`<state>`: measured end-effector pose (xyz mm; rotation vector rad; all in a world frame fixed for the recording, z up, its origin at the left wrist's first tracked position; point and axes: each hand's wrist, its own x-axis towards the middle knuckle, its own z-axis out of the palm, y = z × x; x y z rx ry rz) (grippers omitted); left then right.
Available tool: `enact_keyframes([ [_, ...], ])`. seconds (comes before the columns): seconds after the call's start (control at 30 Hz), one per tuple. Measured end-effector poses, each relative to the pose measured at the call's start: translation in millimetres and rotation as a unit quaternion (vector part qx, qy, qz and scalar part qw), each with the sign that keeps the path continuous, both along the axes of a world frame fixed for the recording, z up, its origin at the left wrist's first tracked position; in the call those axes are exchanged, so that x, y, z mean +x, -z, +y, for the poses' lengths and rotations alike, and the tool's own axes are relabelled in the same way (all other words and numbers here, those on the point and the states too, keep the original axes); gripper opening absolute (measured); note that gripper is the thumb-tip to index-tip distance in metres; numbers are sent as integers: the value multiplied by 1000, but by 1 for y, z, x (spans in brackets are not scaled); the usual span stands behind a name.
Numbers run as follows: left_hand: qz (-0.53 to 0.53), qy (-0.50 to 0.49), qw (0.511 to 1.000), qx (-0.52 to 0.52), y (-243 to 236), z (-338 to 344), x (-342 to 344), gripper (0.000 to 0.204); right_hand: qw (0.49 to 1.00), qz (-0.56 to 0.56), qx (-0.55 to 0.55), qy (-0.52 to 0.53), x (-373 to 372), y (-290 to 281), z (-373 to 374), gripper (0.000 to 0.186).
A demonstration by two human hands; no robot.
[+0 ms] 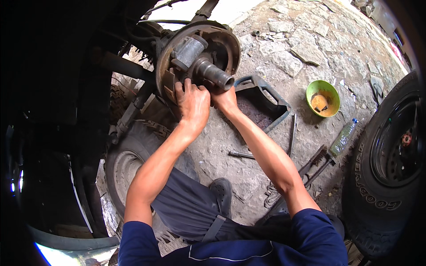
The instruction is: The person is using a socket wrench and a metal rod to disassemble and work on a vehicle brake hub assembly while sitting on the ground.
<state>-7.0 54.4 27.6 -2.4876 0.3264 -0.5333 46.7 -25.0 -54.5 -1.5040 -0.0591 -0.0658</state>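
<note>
Both my hands are at the lower part of an open drum brake assembly (198, 58), a round rusty backing plate with curved brake shoes. A bare steel axle spindle (214, 74) juts from its middle toward me, with a grey metal housing (189, 52) beside it. My left hand (194, 101) has its fingers bent and closed against the lower left of the brake, by the shoe's end. What those fingers hold is hidden. Just under the spindle tip, my right hand (225, 100) reaches inward; its fingers are hidden behind the spindle and my left hand.
A cut-open dark plastic jerrycan (278, 116) lies below the brake. Right of it are a green bowl (323, 98) with brownish liquid, a metal bar (293, 135), a socket tool (241, 154), a brush (318, 156) and a plastic bottle (343, 138). Tyres lie right (359, 177) and left (116, 166).
</note>
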Motion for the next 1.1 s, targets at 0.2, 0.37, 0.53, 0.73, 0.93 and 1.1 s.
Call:
enact_keyframes([
  [0.2, -27, -24, 999, 31, 4, 0, 2, 10, 990, -133, 5, 37, 1, 15, 7, 36],
  [0.37, -34, -24, 999, 21, 6, 0, 4, 12, 952, -166, -256, -6, 4, 25, -6, 36],
  [0.53, -41, -31, 998, 26, 11, 3, 4, 11, 960, -134, -246, 18, -7, 16, -8, 34],
  [0.73, -31, -25, 999, 33, 10, 2, 3, 10, 963, -174, -200, 50, -2, 24, -2, 35],
  [0.93, -4, 17, 1000, -6, 1, 4, -5, 13, 933, -228, -269, 71, -10, 34, -8, 30],
  [1.1, 45, 70, 995, -52, -7, -4, -18, 19, 986, -126, 70, 85, -31, 36, -10, 25],
])
